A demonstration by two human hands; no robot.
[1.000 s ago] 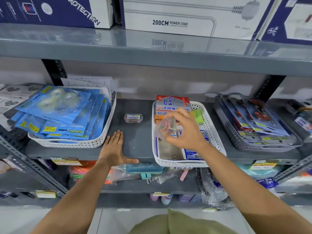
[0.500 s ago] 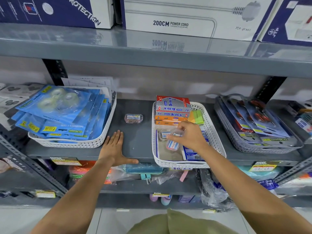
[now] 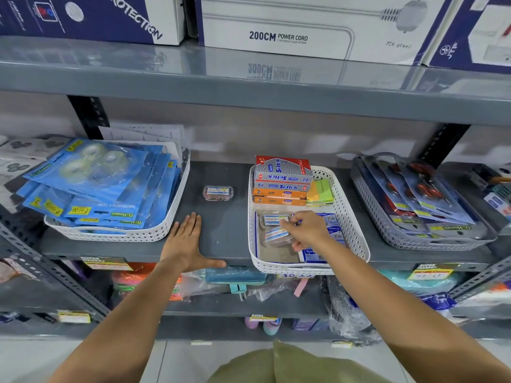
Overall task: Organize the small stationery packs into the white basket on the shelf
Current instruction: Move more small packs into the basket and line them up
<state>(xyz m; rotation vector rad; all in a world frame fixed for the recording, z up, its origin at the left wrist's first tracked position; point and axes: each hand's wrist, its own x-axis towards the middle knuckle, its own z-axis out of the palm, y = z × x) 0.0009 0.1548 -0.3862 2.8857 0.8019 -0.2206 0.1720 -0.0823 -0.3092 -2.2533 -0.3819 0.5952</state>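
Step in hand: I am placing a clear pack point(image 3: 276, 235) into the white basket point(image 3: 356, 230), front half.
Right hand point(image 3: 307, 230): fingertips pinching narrowly at that pack's right edge.
Left hand point(image 3: 185, 241): lying flat and spread on the shelf point(image 3: 221, 239), front edge.
Remaining pack point(image 3: 218, 193): lying on the shelf, left of the basket, well apart from my right hand.
Next move: I judge releasing, then reaching left for it.

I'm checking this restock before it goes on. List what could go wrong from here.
1. The white basket overhangs the shelf's front edge; pressing in with the right hand might tip it.
2. One small clear pack sits alone on the shelf outside the basket and could be overlooked.
3. The small packs by the fingertips lie loose and crooked, so they may slide under the boxes.
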